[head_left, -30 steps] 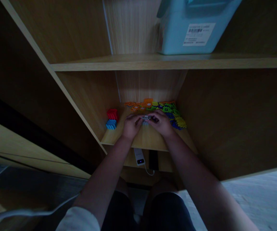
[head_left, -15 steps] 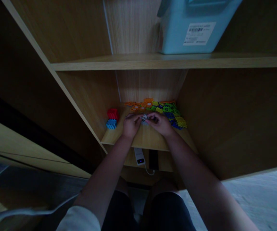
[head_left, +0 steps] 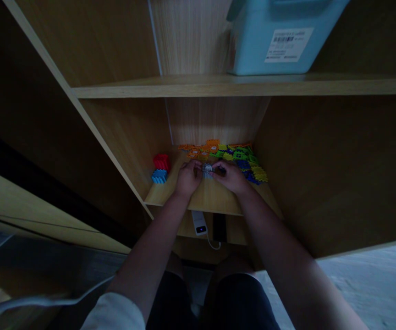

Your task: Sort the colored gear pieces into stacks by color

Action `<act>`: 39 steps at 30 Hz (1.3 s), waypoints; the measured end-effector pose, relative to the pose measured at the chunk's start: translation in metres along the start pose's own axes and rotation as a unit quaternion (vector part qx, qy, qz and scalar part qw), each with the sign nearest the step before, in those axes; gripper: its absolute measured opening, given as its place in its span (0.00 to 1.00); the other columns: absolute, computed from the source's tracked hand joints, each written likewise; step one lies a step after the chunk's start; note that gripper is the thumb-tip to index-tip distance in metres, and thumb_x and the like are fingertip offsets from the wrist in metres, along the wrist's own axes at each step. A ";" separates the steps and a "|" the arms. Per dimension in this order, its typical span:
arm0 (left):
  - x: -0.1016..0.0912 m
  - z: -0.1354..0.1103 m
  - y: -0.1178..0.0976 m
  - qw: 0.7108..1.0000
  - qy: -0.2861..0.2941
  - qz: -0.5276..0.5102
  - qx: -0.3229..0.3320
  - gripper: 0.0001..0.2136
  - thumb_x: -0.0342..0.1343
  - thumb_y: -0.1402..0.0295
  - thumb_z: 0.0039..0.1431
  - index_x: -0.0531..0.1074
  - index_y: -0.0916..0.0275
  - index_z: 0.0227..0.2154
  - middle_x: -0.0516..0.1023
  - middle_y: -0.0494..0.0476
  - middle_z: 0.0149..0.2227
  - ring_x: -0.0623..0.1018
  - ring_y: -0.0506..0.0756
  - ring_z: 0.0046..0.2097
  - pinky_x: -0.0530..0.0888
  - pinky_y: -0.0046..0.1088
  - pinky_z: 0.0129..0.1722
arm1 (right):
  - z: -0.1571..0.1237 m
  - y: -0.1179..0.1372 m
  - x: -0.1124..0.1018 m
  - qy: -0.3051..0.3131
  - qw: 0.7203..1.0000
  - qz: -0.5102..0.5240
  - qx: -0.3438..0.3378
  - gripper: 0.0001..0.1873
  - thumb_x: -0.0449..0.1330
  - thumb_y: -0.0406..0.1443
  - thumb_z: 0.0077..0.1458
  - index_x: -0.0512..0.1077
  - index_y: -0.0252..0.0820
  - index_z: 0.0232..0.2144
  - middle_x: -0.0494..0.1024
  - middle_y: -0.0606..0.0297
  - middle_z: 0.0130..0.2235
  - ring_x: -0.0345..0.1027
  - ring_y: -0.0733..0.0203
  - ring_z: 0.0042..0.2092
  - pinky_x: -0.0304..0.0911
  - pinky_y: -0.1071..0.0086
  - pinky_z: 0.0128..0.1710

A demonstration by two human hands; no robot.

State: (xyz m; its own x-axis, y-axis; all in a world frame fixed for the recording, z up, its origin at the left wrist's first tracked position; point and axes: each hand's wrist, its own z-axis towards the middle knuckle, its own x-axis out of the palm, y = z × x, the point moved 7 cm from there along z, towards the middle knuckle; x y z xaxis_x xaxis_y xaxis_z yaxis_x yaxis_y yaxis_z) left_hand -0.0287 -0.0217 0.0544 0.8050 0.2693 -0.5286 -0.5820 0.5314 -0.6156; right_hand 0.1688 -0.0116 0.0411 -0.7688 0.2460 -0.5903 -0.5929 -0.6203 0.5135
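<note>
Between my two hands, on the middle shelf, is a small grey toothed block (head_left: 207, 170) that looks built from interlocking pieces. My left hand (head_left: 188, 177) pinches its left side with thumb and fingers. From the other side my right hand (head_left: 230, 175) grips it the same way. Behind the hands lie orange toothed tiles (head_left: 213, 145); green tiles (head_left: 242, 153), blue tiles (head_left: 241, 164) and yellow tiles (head_left: 260, 173) spread beyond my right hand. To the left, a red toothed block (head_left: 162, 162) sits just behind a light-blue toothed block (head_left: 159, 176).
A light-blue plastic bin (head_left: 273, 41) with a label stands on the upper shelf (head_left: 198, 87). Below my hands, a white power bank (head_left: 199, 223) with a cable lies beside a dark flat object (head_left: 219, 228). Wooden cabinet walls (head_left: 297, 160) close in on both sides.
The grey block shows more of its top and front between my fingers, and my left fingers have shifted slightly. The camera view has moved a little.
</note>
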 end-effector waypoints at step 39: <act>0.018 0.014 0.042 0.968 0.063 0.204 -0.134 0.15 0.55 0.75 0.66 0.78 0.70 0.53 0.82 0.76 0.55 0.79 0.69 0.60 0.71 0.47 0.67 | 0.000 0.001 -0.015 -0.094 0.994 -0.047 0.006 0.21 0.51 0.52 0.75 0.75 0.48 0.38 0.80 0.56 0.42 0.73 0.46 0.47 0.68 0.51 0.53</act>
State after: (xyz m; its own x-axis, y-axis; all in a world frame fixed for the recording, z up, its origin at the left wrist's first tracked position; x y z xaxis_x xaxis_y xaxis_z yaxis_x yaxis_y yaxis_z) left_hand -0.0367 0.0167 0.0270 0.4921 0.3035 -0.8159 -0.8705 0.1702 -0.4617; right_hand 0.1796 -0.0156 0.0509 -0.7398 0.4378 -0.5109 -0.6667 -0.5787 0.4696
